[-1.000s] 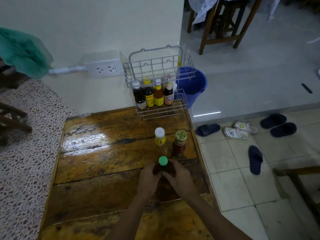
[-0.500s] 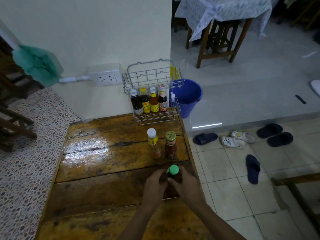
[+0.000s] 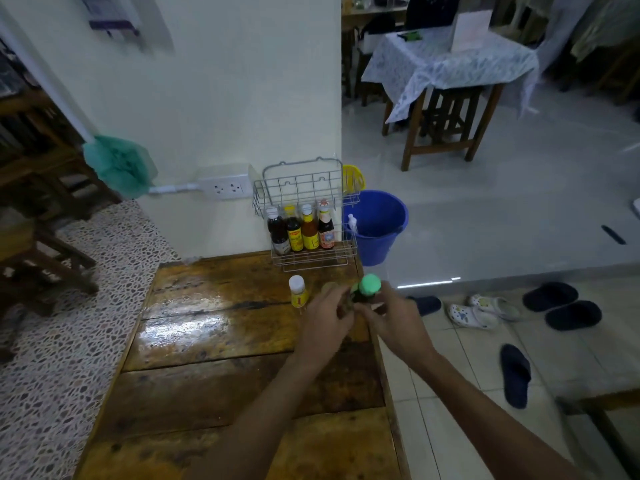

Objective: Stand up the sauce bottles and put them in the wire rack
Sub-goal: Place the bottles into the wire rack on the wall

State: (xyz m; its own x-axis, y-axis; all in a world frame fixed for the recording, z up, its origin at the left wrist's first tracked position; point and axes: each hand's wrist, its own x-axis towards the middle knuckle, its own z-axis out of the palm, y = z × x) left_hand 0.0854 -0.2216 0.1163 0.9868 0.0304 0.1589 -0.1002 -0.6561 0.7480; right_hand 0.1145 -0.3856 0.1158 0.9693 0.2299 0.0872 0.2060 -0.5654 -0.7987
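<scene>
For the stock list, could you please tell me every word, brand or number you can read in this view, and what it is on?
None can be read.
Four bottles in the wire rack: coloured labels, print too small and blurred.
White-capped bottle on the table: yellow label, blurred.
Green-capped bottle, held in the left hand and right hand: label hidden.
Wall notice: blurred.

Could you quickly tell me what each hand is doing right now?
Left hand: holding the green-capped bottle.
Right hand: holding the same bottle.
</scene>
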